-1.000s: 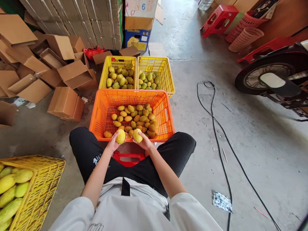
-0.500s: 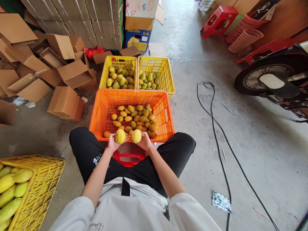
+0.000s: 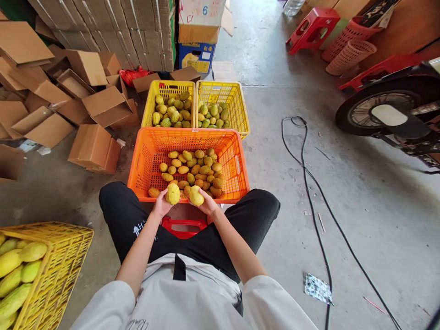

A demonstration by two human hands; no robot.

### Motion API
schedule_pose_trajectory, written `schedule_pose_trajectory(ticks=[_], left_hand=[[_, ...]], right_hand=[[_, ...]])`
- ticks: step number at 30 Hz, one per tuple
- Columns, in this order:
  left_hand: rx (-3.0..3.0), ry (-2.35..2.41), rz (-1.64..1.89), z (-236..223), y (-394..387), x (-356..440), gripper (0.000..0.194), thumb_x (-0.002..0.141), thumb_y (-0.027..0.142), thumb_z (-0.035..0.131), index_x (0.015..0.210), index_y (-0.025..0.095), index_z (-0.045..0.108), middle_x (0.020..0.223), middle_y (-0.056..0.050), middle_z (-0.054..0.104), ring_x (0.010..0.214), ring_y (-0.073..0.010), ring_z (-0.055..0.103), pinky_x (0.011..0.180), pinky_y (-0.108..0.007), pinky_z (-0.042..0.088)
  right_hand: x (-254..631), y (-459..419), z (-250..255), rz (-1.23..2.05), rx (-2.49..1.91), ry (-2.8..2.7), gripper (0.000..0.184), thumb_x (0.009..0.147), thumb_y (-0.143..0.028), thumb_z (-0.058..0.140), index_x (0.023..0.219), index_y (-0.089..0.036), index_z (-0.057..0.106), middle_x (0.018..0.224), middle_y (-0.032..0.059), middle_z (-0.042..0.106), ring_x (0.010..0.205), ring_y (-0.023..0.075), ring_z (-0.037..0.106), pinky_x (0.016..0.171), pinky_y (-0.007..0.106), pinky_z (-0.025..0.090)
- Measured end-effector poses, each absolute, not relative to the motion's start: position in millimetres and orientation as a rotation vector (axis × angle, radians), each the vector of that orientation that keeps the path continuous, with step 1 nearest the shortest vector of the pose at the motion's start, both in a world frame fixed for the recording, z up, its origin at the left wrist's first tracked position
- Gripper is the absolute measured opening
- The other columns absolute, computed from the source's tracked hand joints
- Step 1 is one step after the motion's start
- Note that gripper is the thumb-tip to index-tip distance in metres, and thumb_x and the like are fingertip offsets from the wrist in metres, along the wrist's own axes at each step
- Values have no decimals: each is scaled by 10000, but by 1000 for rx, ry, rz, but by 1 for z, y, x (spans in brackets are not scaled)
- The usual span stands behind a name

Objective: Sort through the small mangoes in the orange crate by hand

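Observation:
My left hand [image 3: 161, 204] is closed around a yellow oval melon [image 3: 173, 194]. A second yellow melon [image 3: 196, 196] sits in my right hand [image 3: 208, 205], its fingers wrapped about the outer side. Both are held side by side, a little apart, over the near rim of an orange plastic crate [image 3: 140, 158]. Inside that crate several smaller yellow-brown melons [image 3: 202, 169] lie on the perforated bottom, mostly toward the right. The undersides of the held melons are hidden.
Beyond the orange crate stand two yellow crates, one left [image 3: 149, 103] and one right [image 3: 240, 107], holding greenish-yellow melons. Another yellow crate [image 3: 68, 266] of larger melons is at lower left. Cardboard boxes [image 3: 91, 146] crowd the left; a black cable [image 3: 309, 174] and a motorbike [image 3: 385, 110] are right.
Both melons have turned slightly in my hands and shifted a little to the right. The crates and their contents look the same.

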State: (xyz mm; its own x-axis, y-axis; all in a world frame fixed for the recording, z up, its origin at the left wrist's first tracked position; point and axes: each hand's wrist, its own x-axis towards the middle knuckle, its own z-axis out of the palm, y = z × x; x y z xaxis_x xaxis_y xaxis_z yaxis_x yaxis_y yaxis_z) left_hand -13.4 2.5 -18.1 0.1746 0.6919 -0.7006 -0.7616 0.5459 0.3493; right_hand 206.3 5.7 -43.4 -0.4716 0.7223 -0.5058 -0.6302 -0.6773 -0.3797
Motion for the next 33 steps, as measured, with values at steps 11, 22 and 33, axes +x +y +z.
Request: schedule_pose_trajectory(ticks=[11,22,33], left_hand=[[-25,974,1035,-14,3,-10,226,909,264,609,1098,161,677,976,-93,758,983,-241,728,821,-342,591],[-144,930,1066,-16,4,-12,433,917,301,426,1203,84,669,1023,-177,767,967,-300,746,866,-475,597],[-74,903,1018,-26,3,-16,374,956,293,547,1282,129,629,1057,-138,772,1059,-282,733,969,-452,569]], right_hand=[[201,8,-39,2195,-837,-149,404,908,-561,607,1087,-198,610,968,90,755,903,242,749,728,367,629],[200,11,-34,2212,-749,-50,316,960,-385,455,1133,-171,610,1008,126,763,970,275,738,797,440,631],[204,8,-45,2153,-864,-92,300,873,-347,718,1109,-178,643,966,68,758,887,216,739,785,346,627]])
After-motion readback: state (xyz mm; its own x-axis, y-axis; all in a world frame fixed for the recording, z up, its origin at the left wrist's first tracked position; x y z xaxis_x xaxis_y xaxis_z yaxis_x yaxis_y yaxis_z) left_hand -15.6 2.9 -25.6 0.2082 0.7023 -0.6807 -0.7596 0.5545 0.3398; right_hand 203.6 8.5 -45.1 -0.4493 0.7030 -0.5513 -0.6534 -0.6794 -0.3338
